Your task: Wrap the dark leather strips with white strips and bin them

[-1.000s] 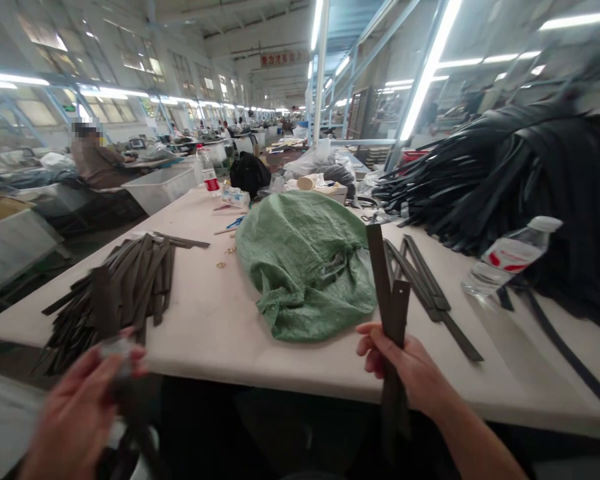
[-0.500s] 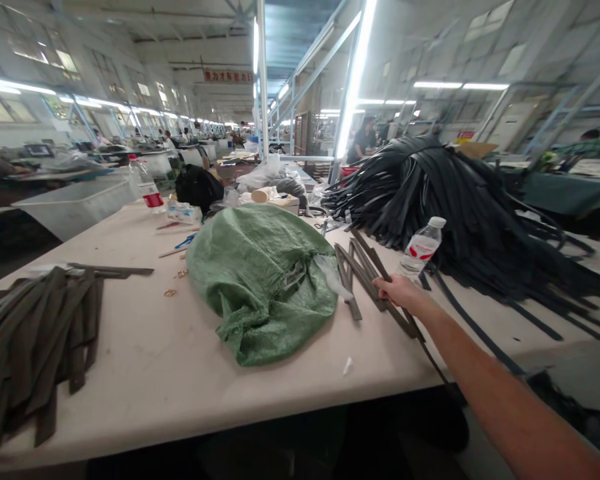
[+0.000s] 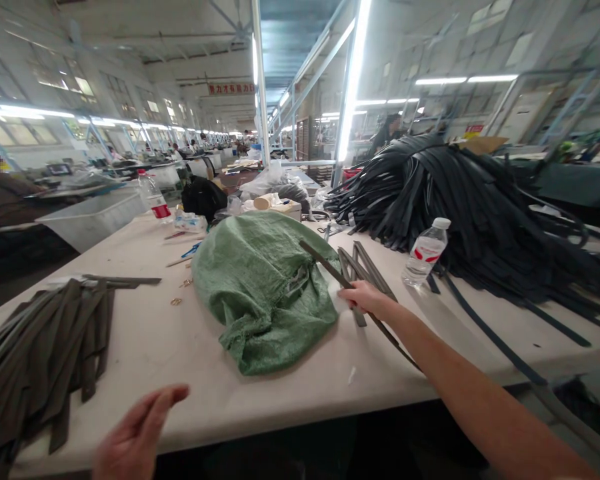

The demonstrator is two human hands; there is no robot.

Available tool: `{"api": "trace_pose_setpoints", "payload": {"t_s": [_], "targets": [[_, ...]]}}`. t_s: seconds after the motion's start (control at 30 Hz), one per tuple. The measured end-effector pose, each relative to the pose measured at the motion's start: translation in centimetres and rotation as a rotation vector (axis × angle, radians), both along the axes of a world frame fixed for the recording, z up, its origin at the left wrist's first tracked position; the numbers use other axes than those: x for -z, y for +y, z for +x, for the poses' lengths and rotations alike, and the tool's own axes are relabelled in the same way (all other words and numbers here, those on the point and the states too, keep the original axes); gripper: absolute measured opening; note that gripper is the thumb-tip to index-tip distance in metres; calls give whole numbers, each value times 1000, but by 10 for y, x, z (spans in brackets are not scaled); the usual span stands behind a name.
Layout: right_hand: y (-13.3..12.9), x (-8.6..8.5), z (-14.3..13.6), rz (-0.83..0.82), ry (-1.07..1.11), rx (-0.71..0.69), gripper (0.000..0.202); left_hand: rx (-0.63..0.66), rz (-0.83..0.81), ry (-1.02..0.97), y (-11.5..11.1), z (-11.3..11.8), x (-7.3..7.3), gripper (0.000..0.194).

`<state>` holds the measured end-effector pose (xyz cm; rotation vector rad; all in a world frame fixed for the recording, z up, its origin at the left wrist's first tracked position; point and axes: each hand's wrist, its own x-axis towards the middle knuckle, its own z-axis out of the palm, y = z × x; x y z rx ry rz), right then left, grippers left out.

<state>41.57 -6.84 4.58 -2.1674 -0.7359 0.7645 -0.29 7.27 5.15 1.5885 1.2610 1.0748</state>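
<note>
My right hand (image 3: 367,298) is closed around a long dark grey-brown strip (image 3: 323,263), lifted at a slant beside the green woven sack (image 3: 250,287). Several similar strips (image 3: 373,267) lie on the table just behind that hand. Over the table's near edge at the lower left is my left hand (image 3: 139,430), a little blurred, with its fingers stretched out and nothing seen in them. To its left, a thick bundle of the same grey-brown strips (image 3: 45,347) hangs over the edge.
A large heap of black strips (image 3: 445,193) covers the right of the pale table (image 3: 180,347). A clear water bottle (image 3: 427,253) stands before it. Small gold rings (image 3: 176,302), a red-capped bottle (image 3: 155,197) and a black bag (image 3: 203,197) are left and back.
My right hand has moved left, raising one strip off the others toward the sack. My left hand has come into view at the lower left.
</note>
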Motion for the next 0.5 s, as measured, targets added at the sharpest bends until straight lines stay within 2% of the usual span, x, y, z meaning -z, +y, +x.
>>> {"api": "trace_pose_setpoints", "payload": {"t_s": [0.13, 0.2, 0.27, 0.33, 0.4, 0.5], "targets": [[-11, -4, -20, 145, 149, -23, 31, 553, -258, -156, -30, 92, 14, 44], [-13, -4, -29, 211, 203, -28, 35, 697, -349, -229, -41, 141, 14, 43], [-14, -4, -37, 265, 239, -29, 34, 789, -418, -228, -50, 184, 15, 43], [-15, -3, -44, 303, 260, -28, 32, 854, -501, -181, -54, 215, 18, 44], [-18, -2, -49, 331, 269, -26, 30, 888, -561, -140, -55, 236, 25, 46], [-23, -2, -52, 363, 274, -14, 28, 876, -549, -114, -53, 252, 35, 47]]}}
